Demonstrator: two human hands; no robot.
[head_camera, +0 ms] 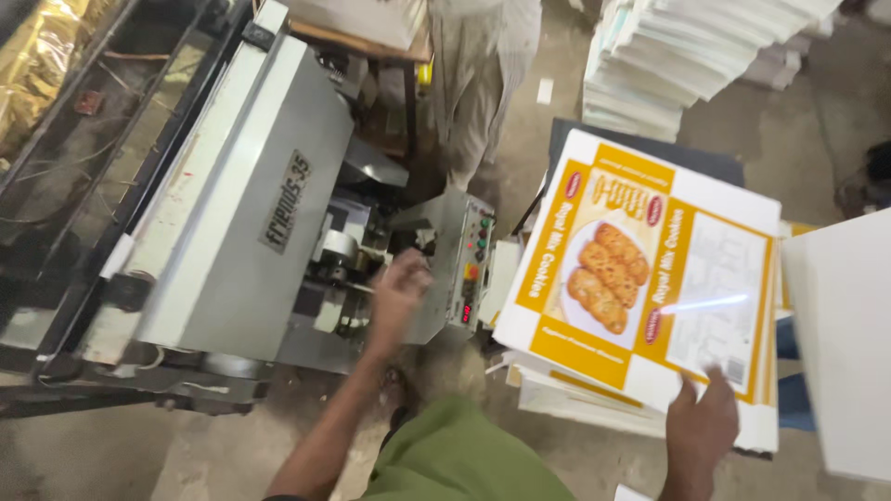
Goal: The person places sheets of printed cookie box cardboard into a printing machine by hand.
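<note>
Yellow-printed carton sheet rests under your right hand, fingers pressing its near edge to steady the stack; your left hand, loosely open and grasping nothing, reaches the machine's control box.

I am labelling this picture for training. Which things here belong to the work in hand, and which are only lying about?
In use:
- left hand reaching at the grey machine, near its control panel
- right hand on the printed yellow-and-white carton sheet, top of a pile

Lying about:
- tall stack of white sheets
- blank white board
- wooden table
</note>
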